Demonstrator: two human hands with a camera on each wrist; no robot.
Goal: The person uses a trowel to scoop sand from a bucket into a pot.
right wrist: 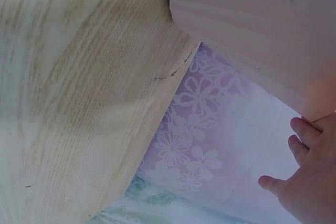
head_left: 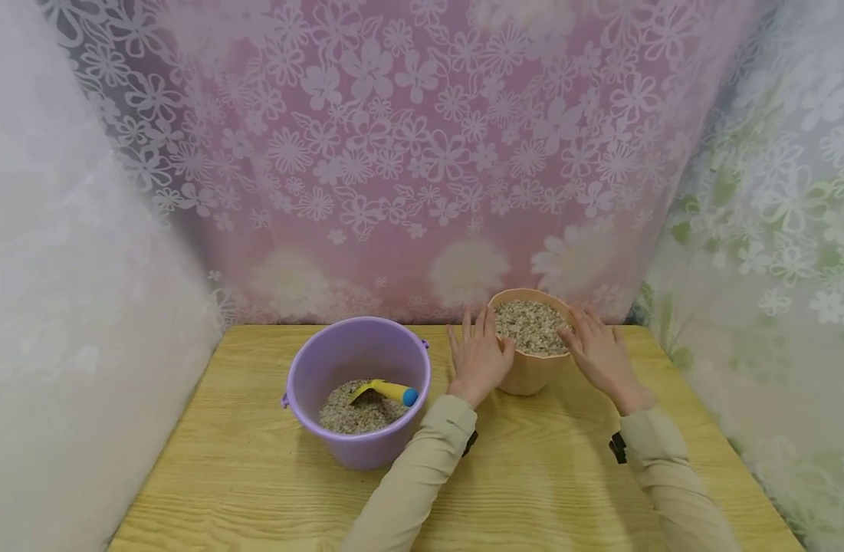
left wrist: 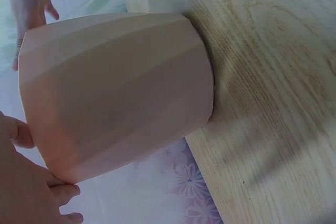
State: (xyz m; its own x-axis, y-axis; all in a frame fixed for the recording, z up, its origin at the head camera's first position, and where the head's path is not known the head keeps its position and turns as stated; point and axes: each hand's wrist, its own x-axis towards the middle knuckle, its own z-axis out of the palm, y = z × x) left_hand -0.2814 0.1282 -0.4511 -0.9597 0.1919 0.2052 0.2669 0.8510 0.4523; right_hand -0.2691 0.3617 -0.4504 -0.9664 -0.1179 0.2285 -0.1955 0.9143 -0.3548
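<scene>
A peach-coloured plant pot [head_left: 523, 376], filled nearly to its rim with small pale gravel [head_left: 532, 326], stands upright near the table's back edge. My left hand [head_left: 481, 359] touches the pot's left side by the rim, its fingers spread and fairly straight. Against the opposite side rests my right hand [head_left: 601, 357], fingers extended along the rim and thumb near the gravel. The left wrist view shows the faceted pot wall [left wrist: 115, 93] and left fingertips [left wrist: 65, 190] at its upper edge. Right fingers [right wrist: 304, 132] meet the pot's rim in the right wrist view.
Left of the pot stands a purple bucket [head_left: 366, 454] with more gravel [head_left: 356, 414] inside. A small yellow hand shovel [head_left: 390, 391] with a blue handle end lies in it. Flower-patterned curtains [head_left: 422, 153] surround the wooden table [head_left: 256, 475] at the back and sides.
</scene>
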